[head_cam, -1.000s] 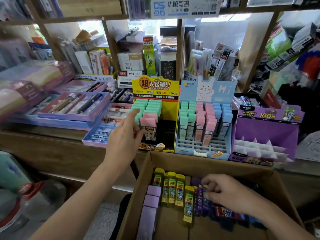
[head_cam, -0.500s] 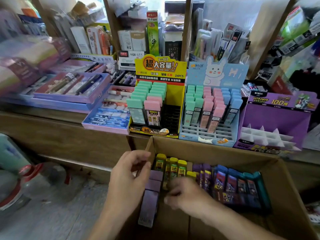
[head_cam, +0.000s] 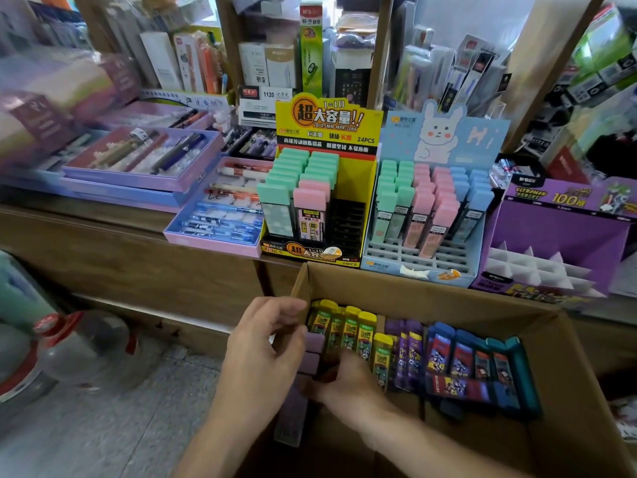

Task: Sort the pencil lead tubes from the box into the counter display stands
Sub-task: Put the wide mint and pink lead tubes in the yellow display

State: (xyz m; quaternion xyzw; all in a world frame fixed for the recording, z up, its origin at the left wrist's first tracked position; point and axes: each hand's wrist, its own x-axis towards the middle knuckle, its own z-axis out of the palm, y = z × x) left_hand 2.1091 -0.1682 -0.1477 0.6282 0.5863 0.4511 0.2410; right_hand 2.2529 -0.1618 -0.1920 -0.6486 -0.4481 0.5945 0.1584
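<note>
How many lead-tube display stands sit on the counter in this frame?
3, side by side behind the box: yellow stand at left, blue bunny stand in the middle, purple stand at right. None seem hidden.

The box (head_cam: 413, 291) is matt brown corrugated cardboard, the yellow lead tubes (head_cam: 348, 329) in it glossy plastic with printed labels, the yellow display stand (head_cam: 327, 122) shiny printed card, the worktop (head_cam: 103, 215) smooth brown wood, the floor (head_cam: 120, 426) speckled stone.
</note>
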